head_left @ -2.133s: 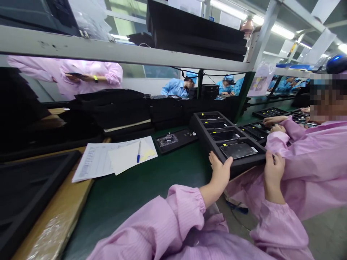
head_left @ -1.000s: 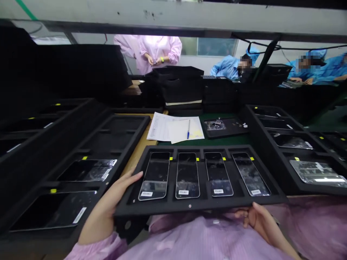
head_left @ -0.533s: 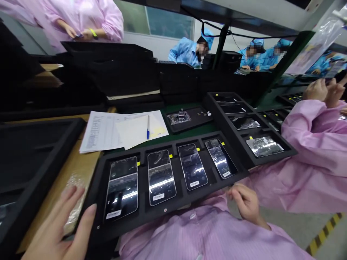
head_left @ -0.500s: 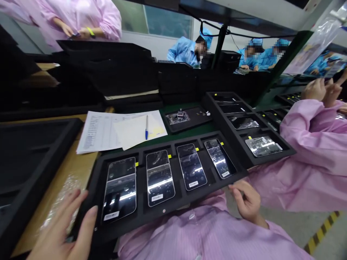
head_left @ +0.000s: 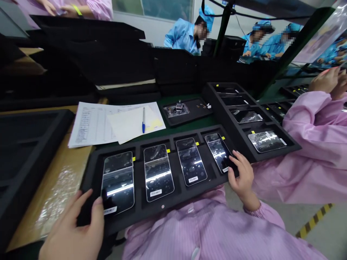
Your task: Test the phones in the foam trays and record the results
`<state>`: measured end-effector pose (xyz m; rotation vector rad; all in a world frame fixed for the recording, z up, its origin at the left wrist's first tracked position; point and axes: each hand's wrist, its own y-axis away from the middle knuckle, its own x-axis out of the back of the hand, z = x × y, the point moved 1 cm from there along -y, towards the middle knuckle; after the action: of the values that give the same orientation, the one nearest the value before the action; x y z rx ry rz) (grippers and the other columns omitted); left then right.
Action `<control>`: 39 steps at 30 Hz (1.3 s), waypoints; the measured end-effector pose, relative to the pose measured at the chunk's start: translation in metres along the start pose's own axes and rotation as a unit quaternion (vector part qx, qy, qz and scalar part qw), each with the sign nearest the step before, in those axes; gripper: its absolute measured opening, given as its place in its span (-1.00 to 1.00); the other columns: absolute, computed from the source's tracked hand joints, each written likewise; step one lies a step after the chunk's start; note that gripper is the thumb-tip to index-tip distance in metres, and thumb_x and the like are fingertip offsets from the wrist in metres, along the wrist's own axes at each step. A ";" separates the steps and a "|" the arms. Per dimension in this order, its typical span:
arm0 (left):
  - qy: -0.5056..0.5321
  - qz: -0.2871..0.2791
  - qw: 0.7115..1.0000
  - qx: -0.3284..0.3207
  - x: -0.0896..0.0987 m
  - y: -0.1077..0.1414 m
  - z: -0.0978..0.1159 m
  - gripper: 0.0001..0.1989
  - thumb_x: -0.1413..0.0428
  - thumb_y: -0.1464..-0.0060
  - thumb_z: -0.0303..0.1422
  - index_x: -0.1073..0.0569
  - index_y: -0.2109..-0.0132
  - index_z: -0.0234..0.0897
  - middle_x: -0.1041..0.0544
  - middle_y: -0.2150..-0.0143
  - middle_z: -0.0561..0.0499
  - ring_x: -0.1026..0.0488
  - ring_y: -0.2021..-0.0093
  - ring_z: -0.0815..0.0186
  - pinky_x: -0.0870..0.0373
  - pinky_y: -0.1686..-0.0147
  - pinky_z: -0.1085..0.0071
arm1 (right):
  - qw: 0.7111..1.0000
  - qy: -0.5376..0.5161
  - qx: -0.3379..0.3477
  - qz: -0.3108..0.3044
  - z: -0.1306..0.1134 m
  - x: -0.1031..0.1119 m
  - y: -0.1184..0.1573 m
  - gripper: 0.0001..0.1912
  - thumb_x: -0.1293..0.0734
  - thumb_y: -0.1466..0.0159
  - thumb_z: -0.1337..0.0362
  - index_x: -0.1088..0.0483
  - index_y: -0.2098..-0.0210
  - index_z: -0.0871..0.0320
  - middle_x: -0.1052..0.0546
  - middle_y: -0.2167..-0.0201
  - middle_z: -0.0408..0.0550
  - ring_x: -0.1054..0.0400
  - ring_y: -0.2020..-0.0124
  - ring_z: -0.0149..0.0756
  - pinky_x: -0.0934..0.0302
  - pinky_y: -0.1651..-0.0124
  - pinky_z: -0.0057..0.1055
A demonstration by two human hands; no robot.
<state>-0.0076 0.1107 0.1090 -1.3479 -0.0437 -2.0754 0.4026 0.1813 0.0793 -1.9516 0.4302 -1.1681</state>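
Note:
A black foam tray (head_left: pixel 187 196) lies in front of me, tilted across the view. Its compartments hold several glossy phone screens, each with a yellow tab and a white barcode label. My left hand (head_left: pixel 77 227) is at the tray's left end, with thumb and fingers apart and the thumb by the leftmost phone screen (head_left: pixel 119 182). My right hand (head_left: pixel 242 177) is at the opposite end, fingers spread, with fingertips over the lower right edge of the rightmost phone screen (head_left: pixel 217 150). Whether they touch the screen or only the tray, I cannot tell.
Beyond the tray lie paper sheets (head_left: pixel 90 124) with a blue pen (head_left: pixel 143 121), and a dark tray (head_left: pixel 189 112) of small parts. A second phone tray (head_left: pixel 252 156) adjoins on the right, beside a co-worker's pink sleeve (head_left: pixel 311 126). Bubble wrap (head_left: pixel 58 202) lies left.
My right hand has risen from below the tray's right corner to the rightmost phone screen, and its curled fingers have spread. My left hand has shifted right, closer to the tray.

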 end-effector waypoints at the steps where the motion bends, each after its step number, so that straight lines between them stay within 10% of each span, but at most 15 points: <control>1: -0.007 0.000 1.000 0.018 0.004 0.000 0.007 -0.50 0.07 -0.22 0.01 -0.25 -0.29 0.36 -0.29 -0.36 0.26 -0.45 -0.16 -0.18 -0.44 -0.05 -0.17 | 1.000 0.003 -0.002 -0.003 0.000 0.000 0.000 -0.63 -0.24 -0.33 0.35 -0.37 -0.12 0.18 -0.48 -0.10 0.19 -0.38 -0.15 0.03 -0.33 -0.14 0.02; 8: -0.026 -0.050 0.996 0.076 0.017 -0.004 0.015 -0.51 0.12 -0.24 -0.05 -0.50 -0.14 -0.06 -0.42 -0.27 0.04 -0.55 -0.04 -0.13 -0.54 0.07 -0.11 | 0.995 0.016 -0.052 -0.080 -0.004 0.008 -0.007 -0.66 -0.23 -0.38 0.22 -0.37 -0.09 0.18 -0.46 -0.13 0.19 -0.36 -0.17 0.03 -0.29 -0.18 0.03; 14: 0.004 -0.046 0.998 0.030 0.015 -0.005 0.008 -0.60 0.09 -0.27 -0.28 -0.50 -0.11 -0.25 -0.44 -0.26 -0.09 -0.47 -0.18 0.02 -0.46 -0.15 0.03 | 0.960 0.151 -0.063 -0.226 -0.011 0.001 -0.028 -0.29 -0.10 -0.42 -0.10 -0.32 -0.15 0.47 -0.43 -0.07 0.43 -0.28 -0.13 0.26 -0.26 -0.11 0.11; 21: -0.087 -0.043 0.990 -0.098 0.021 -0.017 0.021 -0.51 0.21 -0.31 -0.32 -0.42 -0.19 -0.45 -0.43 -0.25 -0.29 -0.29 -0.33 -0.04 -0.29 -0.28 -0.03 | 0.901 0.297 -0.070 -0.308 -0.033 -0.021 -0.053 -0.33 -0.20 -0.40 -0.05 -0.32 -0.19 0.47 -0.47 0.16 0.34 -0.30 0.07 0.23 -0.26 0.17 -0.07; 28: -0.170 -0.224 0.947 -0.156 -0.024 -0.073 0.055 -0.35 0.02 -0.22 -0.24 -0.21 -0.33 -0.61 -0.21 -0.36 -0.48 -0.11 -0.38 -0.30 -0.26 -0.26 -0.13 | 0.892 0.255 -0.110 -0.357 -0.029 -0.036 -0.084 -0.17 -0.33 -0.32 -0.11 -0.21 -0.27 0.49 -0.44 0.11 0.38 -0.30 0.07 0.17 -0.24 0.10 -0.11; 39: -0.091 -0.231 0.957 -0.150 -0.041 -0.077 0.043 -0.38 0.09 -0.19 -0.29 -0.22 -0.32 -0.56 -0.16 -0.41 -0.37 -0.01 -0.41 -0.35 -0.17 -0.27 -0.25 | 0.910 0.204 -0.100 -0.347 -0.008 -0.051 -0.095 -0.05 -0.37 -0.22 -0.23 -0.24 -0.18 0.58 -0.48 0.15 0.45 -0.37 0.11 0.21 -0.30 0.12 -0.02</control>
<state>-0.0038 0.2076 0.1189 -1.8556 -0.1395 -2.4011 0.3596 0.2686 0.1254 -2.0990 0.0462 -2.0790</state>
